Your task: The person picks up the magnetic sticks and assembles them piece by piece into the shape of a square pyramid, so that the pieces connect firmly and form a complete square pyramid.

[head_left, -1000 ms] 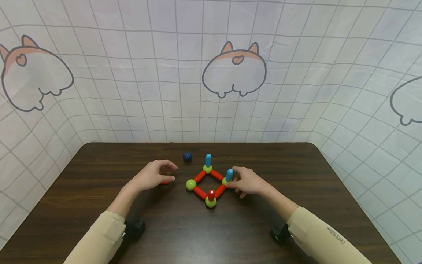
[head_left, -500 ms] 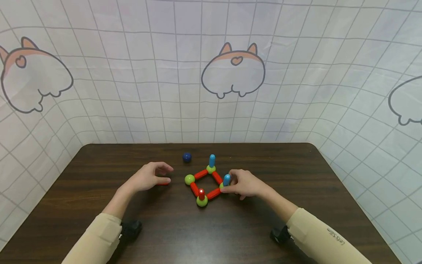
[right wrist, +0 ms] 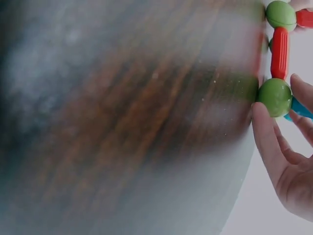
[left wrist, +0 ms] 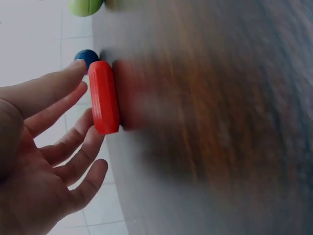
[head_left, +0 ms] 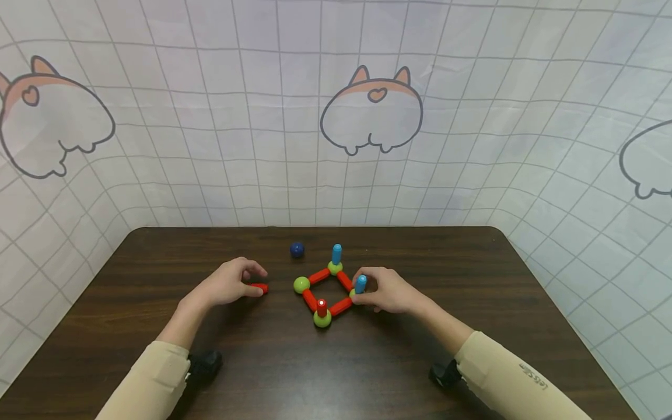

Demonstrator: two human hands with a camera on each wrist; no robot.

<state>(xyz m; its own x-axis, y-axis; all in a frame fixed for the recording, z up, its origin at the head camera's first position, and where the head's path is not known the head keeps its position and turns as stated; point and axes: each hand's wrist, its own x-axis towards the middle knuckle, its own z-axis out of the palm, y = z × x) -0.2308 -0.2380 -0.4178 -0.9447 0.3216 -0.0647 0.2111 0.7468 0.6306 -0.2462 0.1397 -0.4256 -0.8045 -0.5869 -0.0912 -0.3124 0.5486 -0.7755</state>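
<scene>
On table [head_left: 325, 379]: L hand [head_left: 228, 283] w/ fingers spread (clearest in L wrist view) around red stick [left wrist: 103, 98]; R hand [head_left: 391, 291] pinching green ball [right wrist: 275, 98], corner of stick-and-ball square [head_left: 310, 300], 4 sides visible in head view only.

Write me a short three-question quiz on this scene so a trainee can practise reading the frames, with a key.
1. True or false: the dark blue ball sits apart from the four-sided frame.
2. How many of the frame's green balls carry an upright rod?
3. Which is nearest the left hand?
A) an upright blue rod
B) the loose red rod
C) the printed cartoon

Key:
1. True.
2. Three: two blue rods, one red rod.
3. B.
</scene>
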